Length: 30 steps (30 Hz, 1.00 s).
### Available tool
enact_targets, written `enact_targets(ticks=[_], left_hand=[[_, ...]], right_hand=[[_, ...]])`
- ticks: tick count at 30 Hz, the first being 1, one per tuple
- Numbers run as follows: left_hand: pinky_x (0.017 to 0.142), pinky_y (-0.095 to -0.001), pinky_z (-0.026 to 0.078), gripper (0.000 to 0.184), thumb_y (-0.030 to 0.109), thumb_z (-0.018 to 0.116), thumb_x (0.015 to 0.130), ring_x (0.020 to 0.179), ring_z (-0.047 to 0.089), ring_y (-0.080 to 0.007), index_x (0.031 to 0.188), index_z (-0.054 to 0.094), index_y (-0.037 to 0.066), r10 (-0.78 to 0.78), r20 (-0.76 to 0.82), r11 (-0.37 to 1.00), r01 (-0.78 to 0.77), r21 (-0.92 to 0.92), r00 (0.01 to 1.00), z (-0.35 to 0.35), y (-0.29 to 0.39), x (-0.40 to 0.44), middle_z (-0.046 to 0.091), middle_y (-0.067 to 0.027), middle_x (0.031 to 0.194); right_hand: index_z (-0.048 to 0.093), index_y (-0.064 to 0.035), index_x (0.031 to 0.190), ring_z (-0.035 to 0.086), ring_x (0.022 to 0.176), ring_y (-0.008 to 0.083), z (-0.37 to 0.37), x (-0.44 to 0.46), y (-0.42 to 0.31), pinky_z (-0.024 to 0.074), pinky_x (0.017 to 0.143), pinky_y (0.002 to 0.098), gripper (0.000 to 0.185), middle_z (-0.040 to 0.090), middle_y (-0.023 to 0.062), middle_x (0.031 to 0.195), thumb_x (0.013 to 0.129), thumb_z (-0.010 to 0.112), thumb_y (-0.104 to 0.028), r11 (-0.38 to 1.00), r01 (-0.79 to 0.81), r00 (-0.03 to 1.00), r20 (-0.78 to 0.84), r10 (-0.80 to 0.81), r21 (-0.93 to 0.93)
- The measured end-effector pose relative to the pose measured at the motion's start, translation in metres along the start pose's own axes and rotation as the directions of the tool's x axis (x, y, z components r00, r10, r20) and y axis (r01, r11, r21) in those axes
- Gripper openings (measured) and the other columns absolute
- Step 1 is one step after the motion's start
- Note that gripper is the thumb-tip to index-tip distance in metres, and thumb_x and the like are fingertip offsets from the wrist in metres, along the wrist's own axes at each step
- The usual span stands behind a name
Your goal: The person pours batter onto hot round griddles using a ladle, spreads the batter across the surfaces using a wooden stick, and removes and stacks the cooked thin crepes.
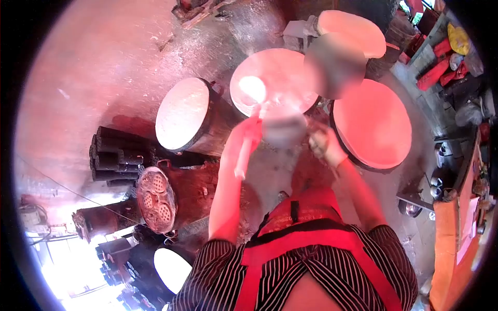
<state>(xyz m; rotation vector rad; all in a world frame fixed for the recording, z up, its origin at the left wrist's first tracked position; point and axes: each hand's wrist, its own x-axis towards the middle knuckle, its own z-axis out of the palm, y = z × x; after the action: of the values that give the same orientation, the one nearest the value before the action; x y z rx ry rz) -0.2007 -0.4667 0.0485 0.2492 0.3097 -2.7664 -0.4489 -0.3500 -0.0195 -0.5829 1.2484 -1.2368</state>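
My left hand [248, 133] is wrapped round the pale handle of a ladle [241, 163]. Its round head, glaring white, lies over a large drum-shaped vessel [277, 62] with a pale top. Just right of that hand is a blurred grey, bowl-like shape [284, 130], too smeared to name. My right hand [327, 146] is closed, its fingers curled beside this shape. What it grips is hard to see. Close to its right stands another dark-sided vessel [372, 124] with a round pale top, tinted red by the light.
A tilted pale-topped vessel [182, 114] stands to the left. Below it are stacked dark cylinders [116, 155] and a rusty stove drum [155, 199] holding perforated briquettes. A further pale round top [353, 32] is at the back. Shelving with an orange cloth [445, 243] lines the right side.
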Motion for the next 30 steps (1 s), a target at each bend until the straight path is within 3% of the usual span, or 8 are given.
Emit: enact_targets(ticks=[3, 6, 10, 15, 22, 25, 28, 30], left_hand=[[0.037, -0.0129, 0.027, 0.009, 0.01, 0.05, 0.092, 0.049, 0.037, -0.0035, 0.092, 0.046, 0.001, 0.214, -0.198, 0.89, -0.107, 0.444, 0.957, 0.018, -0.023, -0.042, 0.039, 0.0026, 0.063], [0.036, -0.014, 0.027, 0.009, 0.008, 0.049, 0.092, 0.049, 0.036, -0.0037, 0.094, 0.045, 0.0, 0.168, -0.295, 0.967, -0.098, 0.237, 0.941, 0.027, -0.027, -0.071, 0.038, 0.0025, 0.063], [0.037, -0.0145, 0.028, 0.006, 0.006, 0.048, 0.091, 0.049, 0.038, -0.0041, 0.09, 0.045, 0.001, 0.167, -0.442, 0.971, -0.07, 0.227, 0.881, -0.002, -0.034, -0.11, 0.04, 0.0017, 0.065], [0.038, -0.0154, 0.029, 0.011, 0.006, 0.049, 0.09, 0.048, 0.038, -0.0044, 0.082, 0.042, 0.004, 0.348, -0.548, 0.888, -0.08, 0.453, 0.76, -0.042, -0.058, -0.143, 0.041, 0.0008, 0.065], [0.038, -0.0161, 0.029, 0.01, 0.006, 0.047, 0.092, 0.047, 0.036, -0.0055, 0.083, 0.042, 0.004, 0.298, -0.554, 0.946, -0.162, 0.282, 0.777, -0.06, -0.085, -0.147, 0.04, 0.0, 0.066], [0.038, -0.0168, 0.029, 0.007, 0.006, 0.044, 0.094, 0.047, 0.036, -0.0066, 0.091, 0.044, 0.0, 0.279, -0.523, 0.959, -0.256, 0.119, 0.805, -0.047, -0.117, -0.134, 0.04, -0.0014, 0.066], [0.038, -0.0178, 0.03, 0.013, 0.007, 0.04, 0.096, 0.048, 0.037, -0.0079, 0.101, 0.045, -0.004, 0.282, -0.461, 0.942, -0.334, -0.034, 0.842, -0.043, -0.155, -0.113, 0.04, -0.0029, 0.067], [0.039, -0.0187, 0.031, 0.018, 0.008, 0.038, 0.097, 0.05, 0.037, -0.0087, 0.107, 0.044, -0.006, 0.327, -0.42, 0.917, -0.392, -0.077, 0.847, -0.04, -0.184, -0.091, 0.04, -0.0035, 0.068]], right_hand=[[0.058, -0.011, 0.116, 0.042, 0.039, 0.0103, -0.022, 0.04, -0.019, 0.0324, 0.037, 0.0271, 0.03, 0.049, -0.0012, 0.058, 0.09, 0.052, -0.025, 0.988, -0.134, 0.972, -0.204, 0.114, -0.083], [0.058, -0.0158, 0.122, 0.065, 0.07, 0.0217, -0.016, 0.04, 0.045, 0.0511, 0.066, 0.0355, 0.035, 0.068, 0.0123, 0.086, 0.087, 0.055, -0.018, 0.635, 0.376, 0.845, -0.033, -0.534, -0.675], [0.053, -0.0075, 0.125, 0.06, 0.104, 0.0186, 0.013, -0.026, 0.074, 0.0444, 0.09, 0.0299, 0.041, 0.06, 0.0161, 0.116, 0.084, 0.055, -0.007, 0.592, 0.428, 0.891, 0.208, -0.403, -0.683], [0.049, -0.011, 0.129, 0.063, 0.096, 0.0291, -0.002, -0.032, 0.077, 0.0475, 0.081, 0.0325, 0.048, 0.062, 0.0186, 0.109, 0.081, 0.057, -0.007, 0.74, 0.194, 0.882, -0.216, -0.419, -0.643], [0.045, -0.0294, 0.133, 0.061, 0.081, 0.037, -0.001, -0.121, 0.101, 0.0494, 0.076, 0.039, 0.063, 0.063, 0.0198, 0.091, 0.075, 0.065, -0.016, 0.594, 0.164, 0.982, 0.07, -0.178, -0.788], [0.052, -0.0051, 0.121, 0.059, 0.07, 0.0199, -0.063, -0.085, 0.031, 0.0495, 0.07, 0.0323, 0.041, 0.063, 0.0091, 0.082, 0.08, 0.061, -0.007, 0.474, 0.399, 0.718, -0.054, -0.694, -0.785], [0.056, -0.0071, 0.099, 0.046, 0.054, 0.0102, -0.173, -0.066, -0.074, 0.0378, 0.05, 0.0268, 0.016, 0.051, -0.0026, 0.069, 0.087, 0.053, -0.017, 0.887, 0.01, 0.916, -0.352, -0.194, -0.462], [0.057, -0.0112, 0.093, 0.034, 0.043, 0.0045, -0.272, -0.029, -0.105, 0.026, 0.036, 0.0224, 0.018, 0.041, -0.0074, 0.061, 0.089, 0.047, -0.025, 0.821, 0.044, 0.87, -0.382, -0.311, -0.57]])
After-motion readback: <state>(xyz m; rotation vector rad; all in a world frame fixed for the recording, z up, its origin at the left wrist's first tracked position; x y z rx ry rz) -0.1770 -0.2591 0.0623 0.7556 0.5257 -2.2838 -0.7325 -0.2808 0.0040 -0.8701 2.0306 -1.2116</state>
